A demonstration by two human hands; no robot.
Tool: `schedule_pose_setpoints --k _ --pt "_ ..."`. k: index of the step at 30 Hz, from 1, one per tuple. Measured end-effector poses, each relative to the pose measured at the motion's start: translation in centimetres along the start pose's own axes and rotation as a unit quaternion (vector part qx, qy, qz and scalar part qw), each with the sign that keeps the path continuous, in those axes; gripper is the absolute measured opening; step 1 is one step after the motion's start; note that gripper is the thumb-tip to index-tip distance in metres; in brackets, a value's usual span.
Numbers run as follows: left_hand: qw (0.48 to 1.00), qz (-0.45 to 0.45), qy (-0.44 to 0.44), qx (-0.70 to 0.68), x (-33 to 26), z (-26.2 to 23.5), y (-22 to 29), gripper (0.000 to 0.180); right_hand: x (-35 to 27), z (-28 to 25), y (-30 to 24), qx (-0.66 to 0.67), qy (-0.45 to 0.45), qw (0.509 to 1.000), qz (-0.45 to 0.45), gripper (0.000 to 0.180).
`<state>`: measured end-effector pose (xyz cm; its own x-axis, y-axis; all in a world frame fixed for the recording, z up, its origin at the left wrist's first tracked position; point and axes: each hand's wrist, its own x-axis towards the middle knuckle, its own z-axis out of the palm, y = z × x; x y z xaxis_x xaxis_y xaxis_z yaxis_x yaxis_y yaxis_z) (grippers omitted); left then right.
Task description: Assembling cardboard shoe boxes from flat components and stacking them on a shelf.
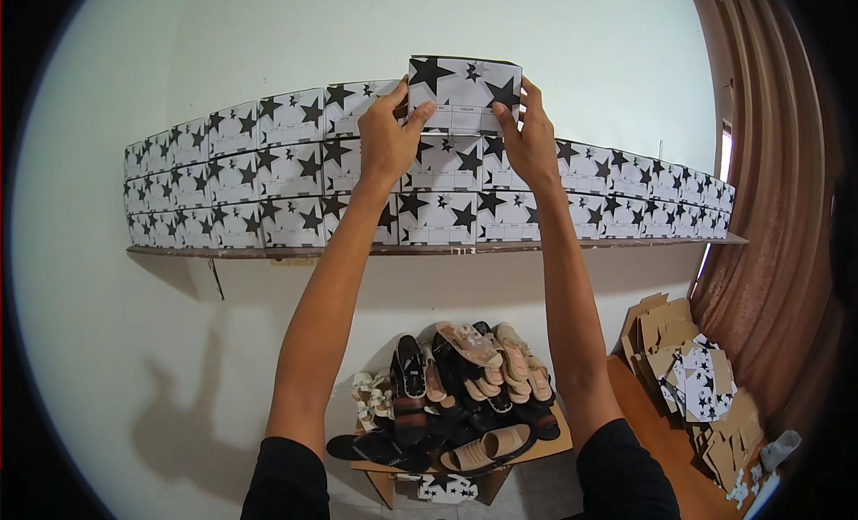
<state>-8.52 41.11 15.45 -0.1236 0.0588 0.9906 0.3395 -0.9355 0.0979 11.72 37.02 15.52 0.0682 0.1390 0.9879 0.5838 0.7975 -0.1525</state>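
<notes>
Both my arms reach up to a white shoe box printed with black stars. My left hand grips its left side, thumb on the front face. On the opposite side my right hand holds it the same way, fingers wrapped round the edge. The box is at the top row's level, in front of or over the stacked star-printed boxes; whether it rests on them I cannot tell. To its left, a top-row box stands close by. The rows sit on a long wall shelf.
Below the shelf, a small wooden table carries a heap of sandals and slippers. Flattened cardboard and star-printed box blanks lie piled at the right on a brown surface. A brown curtain hangs along the right wall.
</notes>
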Motion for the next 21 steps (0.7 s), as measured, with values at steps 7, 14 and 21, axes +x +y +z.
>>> schedule_pose_setpoints --k 7,14,21 --pt "0.999 -0.004 -0.004 0.039 0.1 1.2 -4.4 0.057 0.3 3.1 4.5 -0.123 0.033 0.99 -0.059 0.056" --pt "0.998 0.013 0.031 0.044 1.0 2.1 -4.8 0.057 0.7 3.4 3.8 -0.152 0.031 0.986 -0.061 0.051" --pt "0.998 0.032 0.03 0.044 1.8 3.6 -6.0 0.05 1.8 3.8 6.2 -0.142 0.029 0.988 -0.059 0.045"
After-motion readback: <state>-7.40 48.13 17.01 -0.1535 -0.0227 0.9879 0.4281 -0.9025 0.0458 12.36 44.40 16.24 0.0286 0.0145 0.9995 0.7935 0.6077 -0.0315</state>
